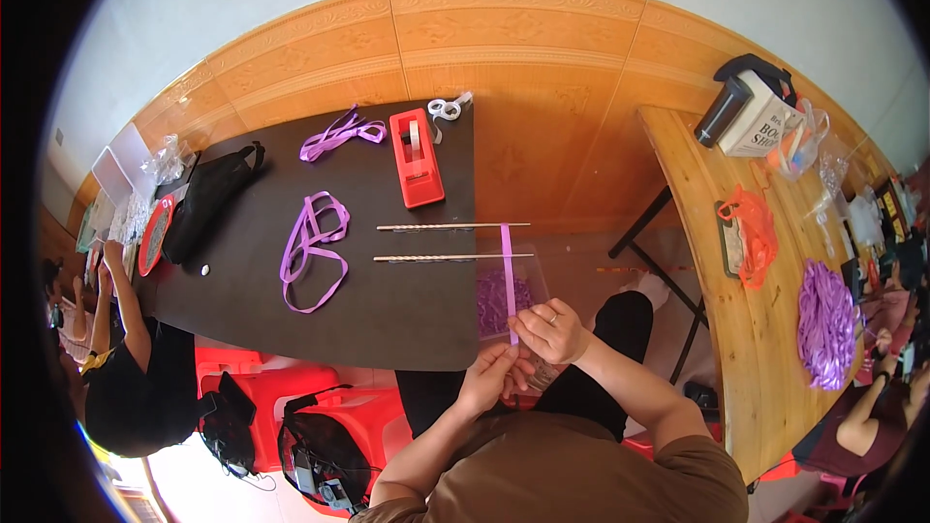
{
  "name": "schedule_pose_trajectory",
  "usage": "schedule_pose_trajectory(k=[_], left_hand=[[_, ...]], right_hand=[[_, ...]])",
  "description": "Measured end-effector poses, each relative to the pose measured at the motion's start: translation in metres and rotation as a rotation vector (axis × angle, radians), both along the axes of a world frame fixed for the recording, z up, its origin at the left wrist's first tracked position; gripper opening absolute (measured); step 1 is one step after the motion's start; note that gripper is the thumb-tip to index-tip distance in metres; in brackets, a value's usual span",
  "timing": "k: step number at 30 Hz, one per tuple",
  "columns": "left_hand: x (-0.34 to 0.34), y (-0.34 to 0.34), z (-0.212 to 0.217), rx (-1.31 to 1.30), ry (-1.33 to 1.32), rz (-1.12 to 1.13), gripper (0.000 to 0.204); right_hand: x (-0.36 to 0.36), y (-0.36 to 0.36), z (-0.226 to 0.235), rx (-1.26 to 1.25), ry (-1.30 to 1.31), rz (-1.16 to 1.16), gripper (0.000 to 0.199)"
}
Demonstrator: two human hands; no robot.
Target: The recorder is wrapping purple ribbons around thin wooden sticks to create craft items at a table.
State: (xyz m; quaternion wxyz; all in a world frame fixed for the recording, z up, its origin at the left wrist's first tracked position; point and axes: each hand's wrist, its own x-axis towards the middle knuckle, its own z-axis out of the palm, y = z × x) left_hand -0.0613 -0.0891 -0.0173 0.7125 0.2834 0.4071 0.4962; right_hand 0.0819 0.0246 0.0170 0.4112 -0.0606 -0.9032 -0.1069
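Purple ribbon strip [507, 276] lies across two metal rods [453, 241] jutting off the dark counter [387, 310]; its near end is pinched by both hands, left hand [487, 380] below, right hand [550, 329] above; winding looks barely begun; two finished-looking ribbon loops [312, 250] lie left of the rods; red tape dispenser [417, 157] just behind them; clear bag of purple ribbon [496, 298] hangs under the strip; white printed box [759, 120] far right.

A ribbon strip [507, 276] lies across two rods [453, 241] right of the tape dispenser [417, 158].
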Motion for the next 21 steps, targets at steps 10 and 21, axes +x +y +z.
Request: schedule_pose_trajectory(k=[10, 21], left_hand=[[-0.001, -0.007, 0.007, 0.129, -0.08, -0.01, 0.028], [-0.003, 0.008, 0.015, 0.235, -0.153, 0.018, 0.018]], right_hand=[[-0.001, -0.006, 0.007, -0.028, 0.015, 0.021, 0.027], [-0.007, 0.005, 0.053, -0.031, 0.087, 0.054, 0.033]])
